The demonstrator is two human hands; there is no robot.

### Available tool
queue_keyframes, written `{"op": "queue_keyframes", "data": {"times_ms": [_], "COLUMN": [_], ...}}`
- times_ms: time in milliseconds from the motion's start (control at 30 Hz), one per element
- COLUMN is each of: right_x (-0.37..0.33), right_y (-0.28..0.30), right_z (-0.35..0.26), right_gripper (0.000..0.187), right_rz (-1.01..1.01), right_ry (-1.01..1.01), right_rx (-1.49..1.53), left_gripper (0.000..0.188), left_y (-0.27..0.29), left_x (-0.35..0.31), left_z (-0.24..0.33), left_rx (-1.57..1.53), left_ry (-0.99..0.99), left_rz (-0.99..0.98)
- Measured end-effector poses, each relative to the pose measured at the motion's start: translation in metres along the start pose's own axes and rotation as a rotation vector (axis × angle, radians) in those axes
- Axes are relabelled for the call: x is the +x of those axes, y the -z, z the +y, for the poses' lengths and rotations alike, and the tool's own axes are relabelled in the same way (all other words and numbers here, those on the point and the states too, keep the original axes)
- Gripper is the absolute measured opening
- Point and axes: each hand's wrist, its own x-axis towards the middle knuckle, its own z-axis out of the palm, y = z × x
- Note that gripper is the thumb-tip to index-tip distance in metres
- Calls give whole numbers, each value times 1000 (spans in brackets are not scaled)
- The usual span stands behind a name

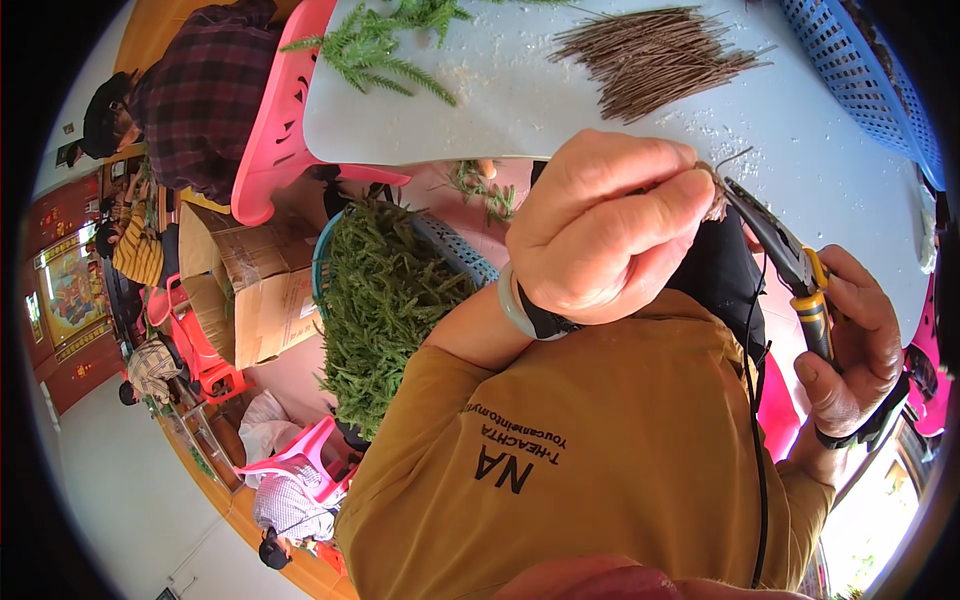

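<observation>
My left hand (605, 225) is closed in a pinch over the near edge of the table. From its fingertips sticks out a small brown piece (716, 190) with a thin dark wire end; the fist hides the rest of it. To the right, my right hand (855, 335) grips a pair of pliers (790, 260) with yellow and grey handles and dark jaws. The jaw tips point up toward the brown piece, close beside it; whether they touch it I cannot tell. Beyond my left hand, a pile of thin brown stems (660, 60) lies on the pale table (480, 120).
Green artificial-looking sprigs (385, 55) lie at the table's far left. A blue basket (870, 80) stands at the far right. On my left are a basket heaped with greenery (385, 300), a cardboard box (255, 280) and a pink chair (280, 110). Other people sit farther left.
</observation>
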Motion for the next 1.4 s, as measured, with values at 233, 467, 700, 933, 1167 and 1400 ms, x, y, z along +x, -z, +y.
{"op": "queue_keyframes", "data": {"times_ms": [233,467,700,933,1167,1400], "right_x": [5,11,16,22,19,17], "right_y": [2,5,14,16,12,8], "right_z": [0,1,14,13,20,21], "right_gripper": [53,49,49,51,51,50], "right_rz": [-25,-93,-145,-181,-152,-148], "right_ry": [17,124,194,273,232,210], "right_rx": [-34,-136,-87,-222,-17,14], "left_gripper": [29,27,25,25,26,25], "left_y": [1,-1,-2,1,-2,0], "left_x": [1,1,0,0,2,0], "left_z": [-3,1,1,4,2,0], "left_rx": [7,-21,-101,-138,-110,-179], "left_ry": [-29,40,111,238,156,188], "left_rz": [-37,-20,-29,-60,-22,-24]}}
